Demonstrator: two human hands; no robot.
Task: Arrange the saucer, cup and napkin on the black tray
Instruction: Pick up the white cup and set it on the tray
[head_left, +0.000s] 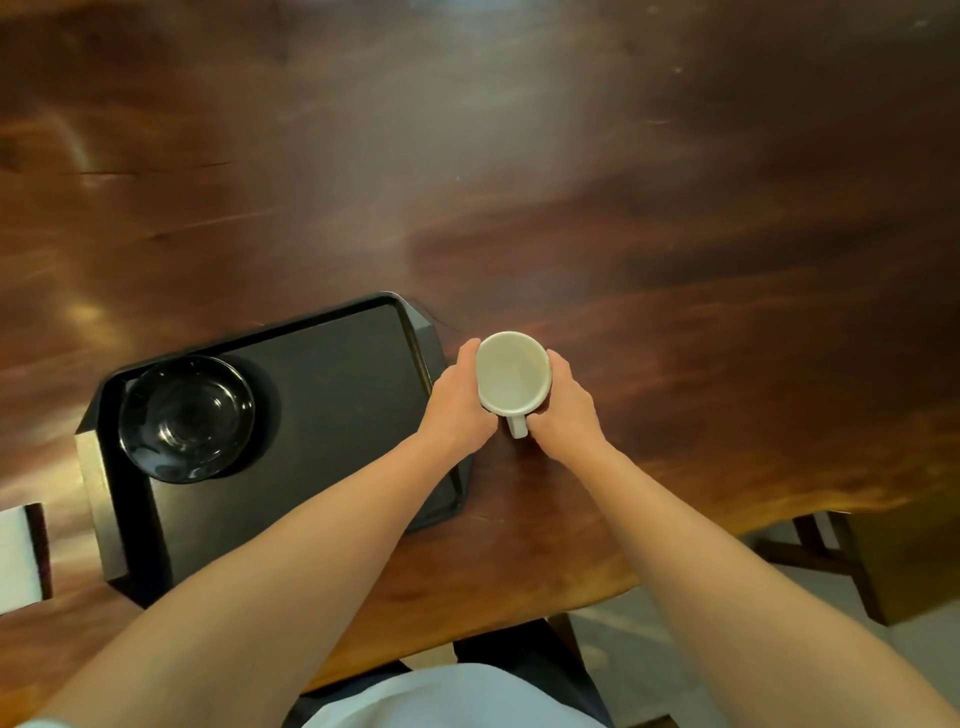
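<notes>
A white cup (511, 375) stands upright on the wooden table just right of the black tray (332, 395), its handle pointing toward me. My left hand (460, 402) wraps the cup's left side and my right hand (566, 408) wraps its right side. A glossy black saucer (186, 418) lies in the tray's far left corner. A white folded napkin (18, 556) shows at the left edge of the view, off the tray. My left forearm crosses over the tray's near right corner.
The dark wooden table (571, 182) stretches far ahead and to both sides. Its near edge runs diagonally at the lower right, with a wooden stool or bench (872, 561) beyond it on the floor.
</notes>
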